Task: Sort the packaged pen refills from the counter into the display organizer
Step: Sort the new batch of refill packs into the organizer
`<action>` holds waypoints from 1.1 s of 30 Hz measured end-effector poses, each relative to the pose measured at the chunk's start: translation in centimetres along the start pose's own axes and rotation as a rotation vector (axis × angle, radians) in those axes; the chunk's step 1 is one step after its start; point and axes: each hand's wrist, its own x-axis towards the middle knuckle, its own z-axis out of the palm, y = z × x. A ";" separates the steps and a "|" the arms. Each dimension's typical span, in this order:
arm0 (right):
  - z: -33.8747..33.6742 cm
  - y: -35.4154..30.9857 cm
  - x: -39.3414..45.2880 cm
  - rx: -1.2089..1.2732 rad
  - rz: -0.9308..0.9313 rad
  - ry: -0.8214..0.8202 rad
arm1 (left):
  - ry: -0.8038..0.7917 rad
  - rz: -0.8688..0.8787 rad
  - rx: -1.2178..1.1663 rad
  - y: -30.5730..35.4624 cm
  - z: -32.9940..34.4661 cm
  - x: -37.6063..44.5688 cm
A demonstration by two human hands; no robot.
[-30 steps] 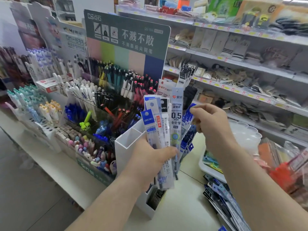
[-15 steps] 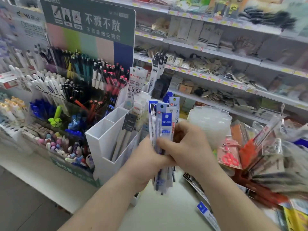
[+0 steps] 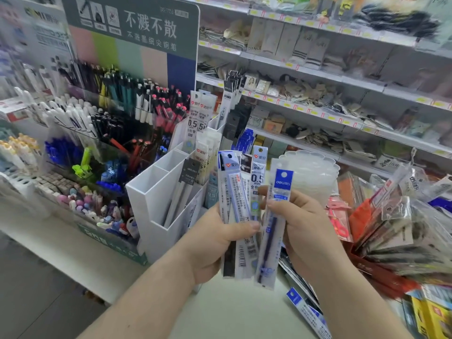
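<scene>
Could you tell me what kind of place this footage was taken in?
Most likely a stationery shop: tiered pen displays under a printed promotional sign, shelves with yellow price tags, and a white display organizer holding packaged refills.

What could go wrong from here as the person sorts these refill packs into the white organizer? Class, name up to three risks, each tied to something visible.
1. The left hand grips a fanned bundle of refill packs; a loose one might slip out.
2. The right hand pinches a single blue-topped pack; similar labels could send it to the wrong slot of the white organizer.
3. More packs lie at the counter edge and could be knocked off.
</scene>
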 end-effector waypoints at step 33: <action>2.4 2.8 -0.6 0.150 -0.020 0.127 | 0.198 0.072 0.205 -0.1 -1.8 -1.4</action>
